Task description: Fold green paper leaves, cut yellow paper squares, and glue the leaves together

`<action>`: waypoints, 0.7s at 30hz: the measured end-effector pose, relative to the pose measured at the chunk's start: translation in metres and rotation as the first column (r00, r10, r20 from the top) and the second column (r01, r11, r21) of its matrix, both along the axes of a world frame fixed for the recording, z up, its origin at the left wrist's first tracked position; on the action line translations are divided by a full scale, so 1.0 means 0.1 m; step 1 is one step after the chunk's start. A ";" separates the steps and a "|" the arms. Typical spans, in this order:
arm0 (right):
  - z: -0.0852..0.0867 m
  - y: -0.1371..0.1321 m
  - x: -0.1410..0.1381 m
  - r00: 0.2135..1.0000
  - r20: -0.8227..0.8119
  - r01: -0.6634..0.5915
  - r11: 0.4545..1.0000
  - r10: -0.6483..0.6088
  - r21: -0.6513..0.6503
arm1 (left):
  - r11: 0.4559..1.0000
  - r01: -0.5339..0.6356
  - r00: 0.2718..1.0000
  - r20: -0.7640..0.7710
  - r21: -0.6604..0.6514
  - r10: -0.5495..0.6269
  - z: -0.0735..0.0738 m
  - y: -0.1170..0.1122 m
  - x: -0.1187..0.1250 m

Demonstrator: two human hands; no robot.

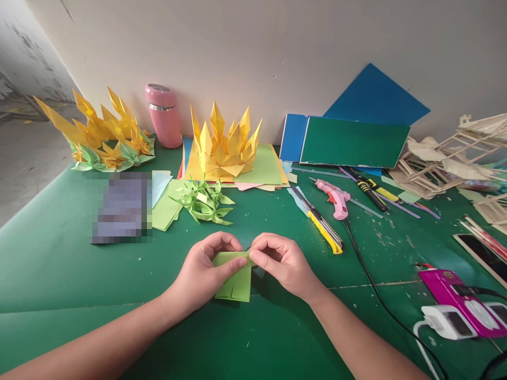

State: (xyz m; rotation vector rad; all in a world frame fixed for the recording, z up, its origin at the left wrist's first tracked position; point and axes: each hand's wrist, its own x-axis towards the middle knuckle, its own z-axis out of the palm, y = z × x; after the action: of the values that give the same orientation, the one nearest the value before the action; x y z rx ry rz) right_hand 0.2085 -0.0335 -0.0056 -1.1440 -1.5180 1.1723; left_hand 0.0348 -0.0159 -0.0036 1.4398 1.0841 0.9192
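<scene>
Between my two hands is a light green sheet of paper (235, 287), partly folded, its lower part hanging toward me above the green table (190, 343). My left hand (212, 264) pinches its upper part, thumb on top. At the top right corner my right hand (283, 261) grips the paper between thumb and fingers. Just beyond my hands lies a cluster of folded green paper leaves (204, 203). Left of that cluster are several loose green paper sheets (164, 211). The fingertips behind the paper are partly hidden.
Yellow folded-paper crowns (227, 153) stand at the back, near a pink flask (164, 119). To the right lie a yellow utility knife (325, 231), a pink glue gun (335, 198) with a trailing black cord, a magenta power strip (455, 295) and a phone (483, 258).
</scene>
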 end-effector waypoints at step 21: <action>-0.04 0.03 0.02 0.996 -0.067 0.050 0.989 -0.060 -0.139 | 0.963 0.169 0.979 -0.148 0.209 -0.140 -0.09 0.01 -0.02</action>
State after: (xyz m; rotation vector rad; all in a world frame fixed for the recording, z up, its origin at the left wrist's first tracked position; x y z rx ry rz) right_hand 0.2101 -0.0300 -0.0100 -1.2145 -1.3609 1.2824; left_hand 0.0323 -0.0152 -0.0127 1.7653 0.9710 0.8620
